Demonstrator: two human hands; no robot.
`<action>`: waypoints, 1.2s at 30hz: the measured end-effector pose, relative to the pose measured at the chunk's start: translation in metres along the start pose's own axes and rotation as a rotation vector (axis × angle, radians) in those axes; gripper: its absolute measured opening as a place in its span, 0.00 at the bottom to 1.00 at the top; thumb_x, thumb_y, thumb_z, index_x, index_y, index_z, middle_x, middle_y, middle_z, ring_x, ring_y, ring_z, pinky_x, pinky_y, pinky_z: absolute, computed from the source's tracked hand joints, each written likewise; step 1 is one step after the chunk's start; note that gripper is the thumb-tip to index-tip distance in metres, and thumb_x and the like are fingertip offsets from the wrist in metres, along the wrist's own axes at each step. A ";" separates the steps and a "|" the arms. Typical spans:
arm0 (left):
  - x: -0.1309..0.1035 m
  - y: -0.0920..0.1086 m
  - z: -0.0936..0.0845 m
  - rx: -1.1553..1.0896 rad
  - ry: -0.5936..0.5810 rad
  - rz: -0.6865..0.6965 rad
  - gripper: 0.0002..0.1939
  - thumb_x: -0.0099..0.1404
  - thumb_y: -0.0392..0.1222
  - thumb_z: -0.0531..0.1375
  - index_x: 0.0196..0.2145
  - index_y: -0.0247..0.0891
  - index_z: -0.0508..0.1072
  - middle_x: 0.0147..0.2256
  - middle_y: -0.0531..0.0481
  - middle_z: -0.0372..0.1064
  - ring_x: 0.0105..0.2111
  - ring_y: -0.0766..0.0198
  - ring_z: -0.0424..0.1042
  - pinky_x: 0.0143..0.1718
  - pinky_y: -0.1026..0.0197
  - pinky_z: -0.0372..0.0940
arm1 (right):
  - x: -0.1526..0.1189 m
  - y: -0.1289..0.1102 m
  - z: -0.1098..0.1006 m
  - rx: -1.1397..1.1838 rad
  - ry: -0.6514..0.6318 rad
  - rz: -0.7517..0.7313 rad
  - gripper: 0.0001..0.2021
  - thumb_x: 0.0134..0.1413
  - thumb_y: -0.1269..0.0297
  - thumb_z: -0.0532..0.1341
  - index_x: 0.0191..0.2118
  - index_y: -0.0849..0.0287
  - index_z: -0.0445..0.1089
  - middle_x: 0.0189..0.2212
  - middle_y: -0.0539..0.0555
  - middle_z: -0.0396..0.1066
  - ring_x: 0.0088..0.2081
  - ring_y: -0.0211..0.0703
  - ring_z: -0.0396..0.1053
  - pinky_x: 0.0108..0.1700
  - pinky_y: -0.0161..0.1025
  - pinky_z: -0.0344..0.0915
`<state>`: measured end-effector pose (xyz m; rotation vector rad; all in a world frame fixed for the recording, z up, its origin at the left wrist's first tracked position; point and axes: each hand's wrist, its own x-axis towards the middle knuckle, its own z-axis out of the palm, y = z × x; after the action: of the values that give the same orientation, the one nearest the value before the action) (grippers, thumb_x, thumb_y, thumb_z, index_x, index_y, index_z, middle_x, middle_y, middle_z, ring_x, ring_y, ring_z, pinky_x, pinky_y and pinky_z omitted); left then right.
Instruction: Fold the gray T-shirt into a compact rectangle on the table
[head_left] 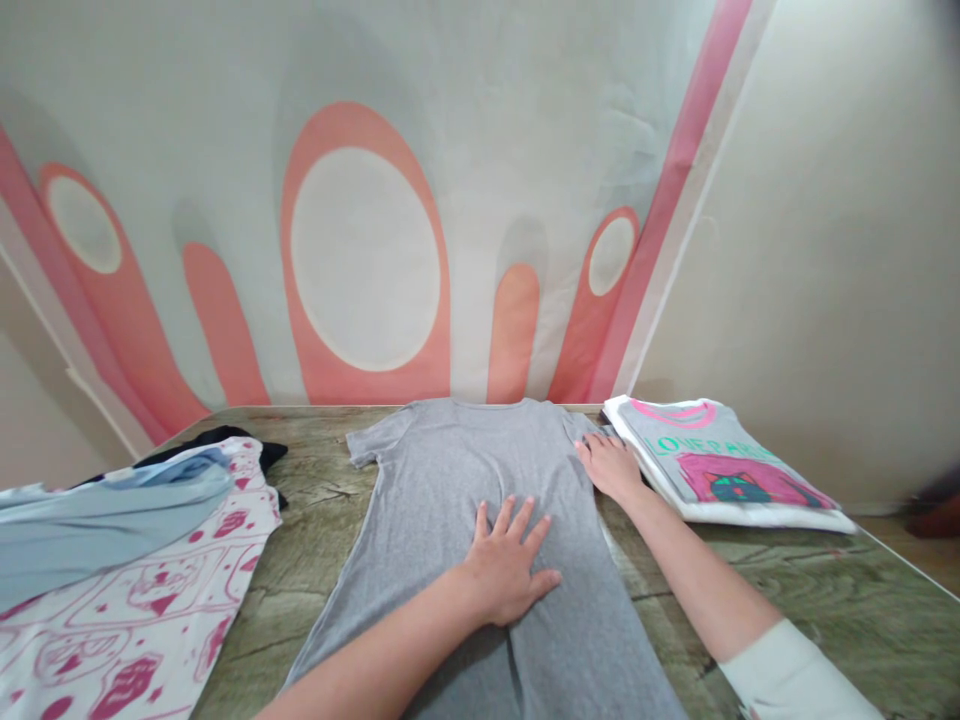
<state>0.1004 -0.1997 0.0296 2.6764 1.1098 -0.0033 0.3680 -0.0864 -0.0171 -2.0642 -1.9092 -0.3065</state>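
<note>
Printed cloth (pixel 161 620): lay nearest, at lower left, under a light blue garment (pixel 112 535), with black fabric (pixel 273 456) behind.
Grey T-shirt (pixel 450 470): lay spread mid-table on the wooden tabletop (pixel 319 500), neckline at the far edge, hem out of view.
Left hand (pixel 508 570): palm down, fingers fanned on the shirt's middle; the step looked like smoothing, and the lengthwise crease seemed to call for an outward stroke.
Right hand (pixel 611 468): rested flat at the right-side sleeve, fingers slightly apart.
Folded stack (pixel 772 516): sat just beside that sleeve, cat-print shirt (pixel 739 487) uppermost.
</note>
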 end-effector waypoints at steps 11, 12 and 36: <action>-0.011 -0.053 -0.036 -0.020 -0.013 -0.100 0.32 0.66 0.59 0.36 0.63 0.41 0.44 0.64 0.42 0.33 0.63 0.49 0.33 0.58 0.40 0.39 | 0.007 0.015 0.010 0.032 0.016 -0.054 0.22 0.60 0.62 0.43 0.54 0.66 0.60 0.53 0.62 0.63 0.54 0.50 0.59 0.56 0.46 0.51; -0.015 -0.067 -0.035 0.024 0.012 -0.158 0.32 0.66 0.59 0.37 0.63 0.40 0.45 0.64 0.42 0.34 0.63 0.48 0.33 0.58 0.40 0.38 | 0.007 0.016 0.012 0.035 -0.007 -0.049 0.22 0.60 0.62 0.44 0.55 0.67 0.60 0.53 0.63 0.62 0.54 0.51 0.58 0.56 0.46 0.51; -0.077 -0.139 -0.022 0.204 0.129 -0.512 0.32 0.64 0.63 0.38 0.62 0.50 0.44 0.64 0.49 0.33 0.62 0.44 0.34 0.53 0.31 0.36 | 0.012 -0.001 0.015 0.081 -0.156 -0.053 0.28 0.61 0.52 0.35 0.60 0.59 0.52 0.62 0.56 0.47 0.62 0.46 0.44 0.60 0.52 0.41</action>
<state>-0.0531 -0.1541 0.0277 2.5025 1.8986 -0.0378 0.3668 -0.0696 -0.0271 -2.0411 -2.0325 -0.0794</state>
